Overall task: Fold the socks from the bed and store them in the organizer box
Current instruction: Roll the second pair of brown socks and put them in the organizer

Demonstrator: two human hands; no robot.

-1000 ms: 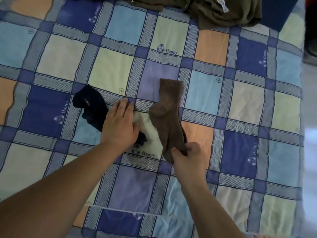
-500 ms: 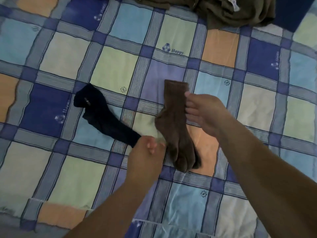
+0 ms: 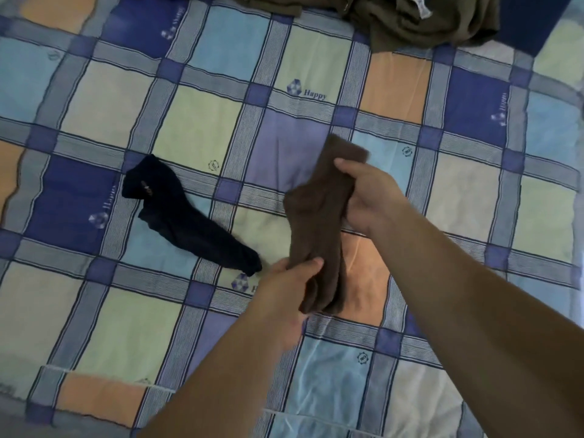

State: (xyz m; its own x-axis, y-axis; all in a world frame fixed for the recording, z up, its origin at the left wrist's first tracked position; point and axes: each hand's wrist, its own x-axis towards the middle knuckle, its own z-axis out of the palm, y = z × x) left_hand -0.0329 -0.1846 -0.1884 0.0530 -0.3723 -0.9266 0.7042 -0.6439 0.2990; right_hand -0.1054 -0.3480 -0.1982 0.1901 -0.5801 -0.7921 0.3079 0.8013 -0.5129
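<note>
- On my far left the bed [image 3: 104, 99] runs out of frame, its plaid sheet in pale blue, green, orange and navy squares lying flat, with plenty of bare sheet along the near left side.
- Next I see the dark navy sock [image 3: 186, 216], limp and thin, lying diagonally on the sheet, its toe end close to my left hand [image 3: 284, 289] but apart from it.
- The sheet carries the printed word "Happy" beside a small cube logo, readable above centre; a second one sits partly hidden behind my left wrist.
- My left hand has thumb and fingers curled round the lower end of the brown socks [image 3: 319, 235], a ribbed, thicker knit.
- My right hand [image 3: 366, 197] grips their upper part, the cuff sticking out above the thumb.
- Upper right, a crumpled olive garment [image 3: 410, 23] lies at the bed's far edge.
</note>
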